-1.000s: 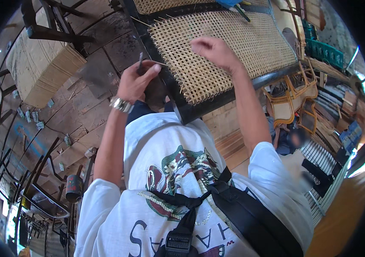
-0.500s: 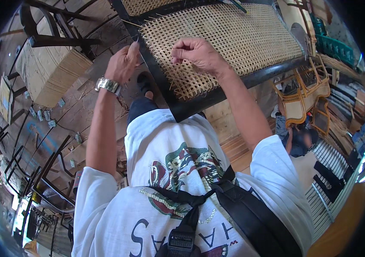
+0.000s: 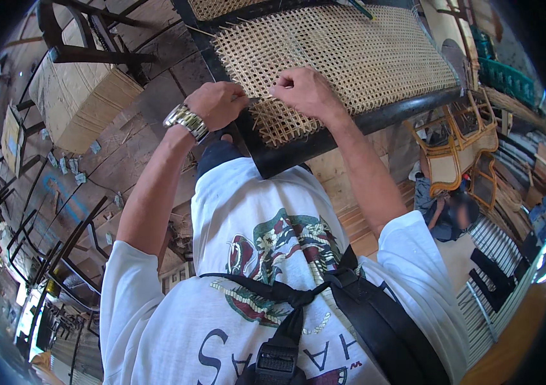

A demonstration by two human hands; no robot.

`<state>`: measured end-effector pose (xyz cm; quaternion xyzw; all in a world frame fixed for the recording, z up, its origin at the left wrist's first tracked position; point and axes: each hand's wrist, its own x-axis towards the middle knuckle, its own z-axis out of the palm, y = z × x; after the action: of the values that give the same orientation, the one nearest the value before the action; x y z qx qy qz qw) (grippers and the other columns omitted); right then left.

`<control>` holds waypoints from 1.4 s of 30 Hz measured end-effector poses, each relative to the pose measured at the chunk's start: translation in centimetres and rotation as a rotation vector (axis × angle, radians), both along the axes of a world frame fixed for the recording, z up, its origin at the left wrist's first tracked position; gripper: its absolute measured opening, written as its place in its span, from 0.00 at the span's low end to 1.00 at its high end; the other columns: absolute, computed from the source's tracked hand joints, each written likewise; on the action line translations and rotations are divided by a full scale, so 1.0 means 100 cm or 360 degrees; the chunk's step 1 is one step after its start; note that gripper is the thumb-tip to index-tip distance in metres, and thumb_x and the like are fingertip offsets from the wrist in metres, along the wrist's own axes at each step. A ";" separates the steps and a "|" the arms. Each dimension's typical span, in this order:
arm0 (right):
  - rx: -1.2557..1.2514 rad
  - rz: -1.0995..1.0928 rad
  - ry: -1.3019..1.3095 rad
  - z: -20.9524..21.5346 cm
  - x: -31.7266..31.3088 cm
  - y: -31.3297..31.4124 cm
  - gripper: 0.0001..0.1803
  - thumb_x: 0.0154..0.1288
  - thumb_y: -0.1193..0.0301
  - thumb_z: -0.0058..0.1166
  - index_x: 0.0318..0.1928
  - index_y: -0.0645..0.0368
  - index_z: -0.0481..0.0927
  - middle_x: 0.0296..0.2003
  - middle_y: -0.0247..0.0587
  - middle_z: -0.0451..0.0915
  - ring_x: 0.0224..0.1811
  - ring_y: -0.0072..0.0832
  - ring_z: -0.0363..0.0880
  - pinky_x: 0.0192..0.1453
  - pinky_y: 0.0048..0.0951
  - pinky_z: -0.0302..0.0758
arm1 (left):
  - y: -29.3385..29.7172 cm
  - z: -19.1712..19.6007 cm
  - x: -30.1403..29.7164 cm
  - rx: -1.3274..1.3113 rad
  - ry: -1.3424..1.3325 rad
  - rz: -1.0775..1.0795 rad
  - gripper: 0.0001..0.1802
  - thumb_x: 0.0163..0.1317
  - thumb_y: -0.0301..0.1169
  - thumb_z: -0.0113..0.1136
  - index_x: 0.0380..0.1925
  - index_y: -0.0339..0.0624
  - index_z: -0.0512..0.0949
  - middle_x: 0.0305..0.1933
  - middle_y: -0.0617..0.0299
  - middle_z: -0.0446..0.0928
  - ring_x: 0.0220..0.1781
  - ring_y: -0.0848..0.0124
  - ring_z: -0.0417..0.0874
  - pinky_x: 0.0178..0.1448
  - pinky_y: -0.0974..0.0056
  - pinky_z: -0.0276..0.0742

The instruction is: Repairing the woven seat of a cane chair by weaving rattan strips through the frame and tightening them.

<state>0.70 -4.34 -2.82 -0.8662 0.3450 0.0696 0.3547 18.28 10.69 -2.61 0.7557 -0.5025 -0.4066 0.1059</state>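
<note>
At the upper left of the frame a cardboard box (image 3: 80, 96) is seen on the wooden floor (image 3: 125, 154). Just right of it, near the upper centre, the left hand (image 3: 216, 104), with a metal wristwatch (image 3: 186, 122) at the wrist, is curled shut against the black frame (image 3: 324, 138) of a woven cane panel (image 3: 350, 58). Whether anything is gripped cannot be told. Beside it, the right hand (image 3: 305, 91) is closed into a loose fist on the weave, fingertips pinched together, apparently on a cane strand.
</note>
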 end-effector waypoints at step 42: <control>0.0042 0.0008 0.0055 -0.002 -0.002 -0.001 0.12 0.58 0.61 0.64 0.34 0.56 0.86 0.31 0.40 0.86 0.35 0.33 0.86 0.44 0.35 0.79 | -0.080 0.030 -0.011 0.0435 -0.0528 -0.0943 0.17 0.53 0.39 0.67 0.37 0.38 0.88 0.37 0.46 0.87 0.45 0.53 0.89 0.45 0.51 0.85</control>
<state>0.53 -4.47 -3.01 -0.8610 0.3479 0.0899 0.3600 17.20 2.74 0.40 0.6402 -0.6509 -0.3550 -0.2013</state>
